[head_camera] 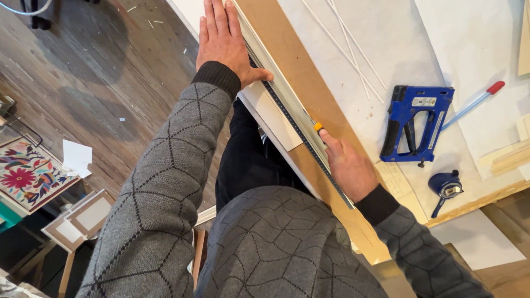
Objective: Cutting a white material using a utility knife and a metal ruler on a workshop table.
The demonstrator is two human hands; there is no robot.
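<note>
Head view shows a cut underway: left hand [223, 41] presses flat on the metal ruler [292, 118] over brown board [292, 55] on the bench [397, 49], right hand [348, 168] grips a yellow-tipped knife [318, 127], likely needing a steady pull along the edge.

- The left hand [223, 41] is running past the top edge, cutting off its fingertips.
- The right hand [348, 168] is hiding all but an orange tip of the cutter [318, 127].
- The ruler [301, 129] is disappearing under both hands.
- The bench [486, 201] is running out at the top and right edges.
</note>
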